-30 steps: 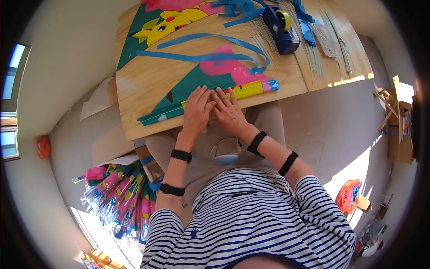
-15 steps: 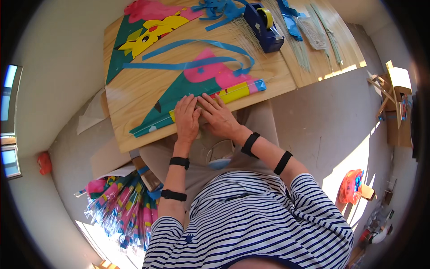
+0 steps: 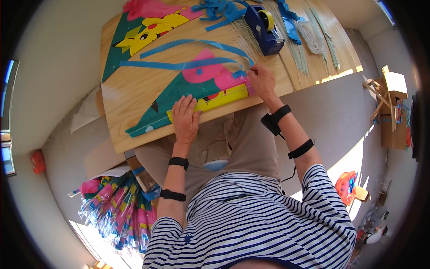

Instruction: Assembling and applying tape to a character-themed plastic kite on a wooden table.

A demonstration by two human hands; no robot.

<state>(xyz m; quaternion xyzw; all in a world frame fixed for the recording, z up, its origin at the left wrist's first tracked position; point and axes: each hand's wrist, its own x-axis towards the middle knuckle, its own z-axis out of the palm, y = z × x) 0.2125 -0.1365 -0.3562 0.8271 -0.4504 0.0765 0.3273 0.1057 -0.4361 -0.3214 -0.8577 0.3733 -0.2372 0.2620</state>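
Note:
A kite of thin sheet (image 3: 154, 110), green, pink and yellow with a cartoon figure, lies partly folded along the table's near edge. My left hand (image 3: 184, 119) rests on its folded near side, fingers stretched out flat. At the kite's right end is my right hand (image 3: 263, 82), its fingers closed in a pinch. What they hold is hidden; the kite's pink end and the tip of a blue ribbon (image 3: 179, 66) are right by the fingertips. That ribbon loops across the table just beyond the kite.
A second kite (image 3: 152, 31) lies at the far left of the wooden table (image 3: 121, 94). Farther back are tangled blue ribbons (image 3: 219, 11), a dark blue tape dispenser (image 3: 264, 31), thin rods (image 3: 293, 54) and a clear plastic tray (image 3: 311, 38). Many wrapped kites (image 3: 118, 206) sit low on the left.
My right hand has left the spot beside my left hand and moved right to the kite's end. The left hand has stayed flat on the fold.

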